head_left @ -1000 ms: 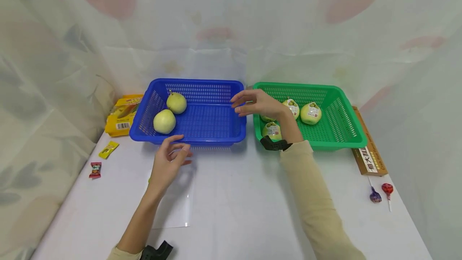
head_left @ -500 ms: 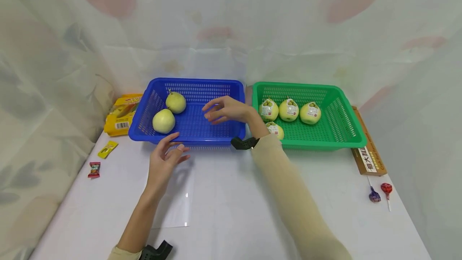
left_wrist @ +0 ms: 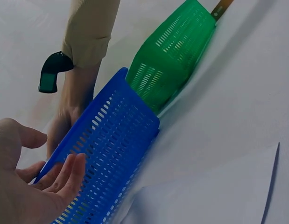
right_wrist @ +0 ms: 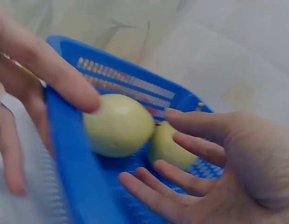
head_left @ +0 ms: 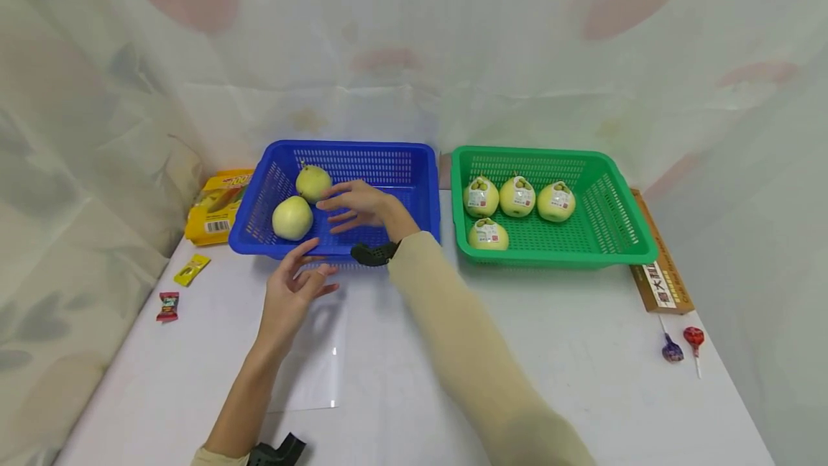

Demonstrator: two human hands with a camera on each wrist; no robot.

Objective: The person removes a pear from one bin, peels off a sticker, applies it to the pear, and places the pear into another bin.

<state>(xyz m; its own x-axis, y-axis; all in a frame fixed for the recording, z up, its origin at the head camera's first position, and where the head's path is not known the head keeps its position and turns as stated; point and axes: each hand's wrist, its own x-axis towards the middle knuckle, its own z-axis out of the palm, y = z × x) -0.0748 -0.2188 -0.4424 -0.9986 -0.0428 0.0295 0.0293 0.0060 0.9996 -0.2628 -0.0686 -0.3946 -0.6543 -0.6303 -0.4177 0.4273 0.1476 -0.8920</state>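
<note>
Two pale yellow-green pears, a front pear (head_left: 292, 218) and a back pear (head_left: 313, 183) with a stem, lie at the left end of the blue basket (head_left: 371, 164). My right hand (head_left: 362, 204) reaches over that basket, just right of the pears. In the right wrist view its fingers are parted and hold nothing, close to the back pear (right_wrist: 170, 148). At the front rim, near the front pear, is my left hand (head_left: 287, 300), loosely bent and holding nothing. In the left wrist view its fingertips (left_wrist: 75, 172) overlap the basket's slotted side; contact is unclear.
A green basket (head_left: 595, 239) at right contains several pears with white labels. Left of the blue basket are a yellow packet (head_left: 216, 208) and two small wrapped sweets (head_left: 192, 270). A brown box (head_left: 666, 286) and two lollipops (head_left: 694, 337) lie right. A clear sheet (head_left: 317, 372) lies in front.
My right hand has moved left from between the two baskets to beside the pears in the blue basket, uncovering the labelled pears in the green one. My left hand has barely moved.
</note>
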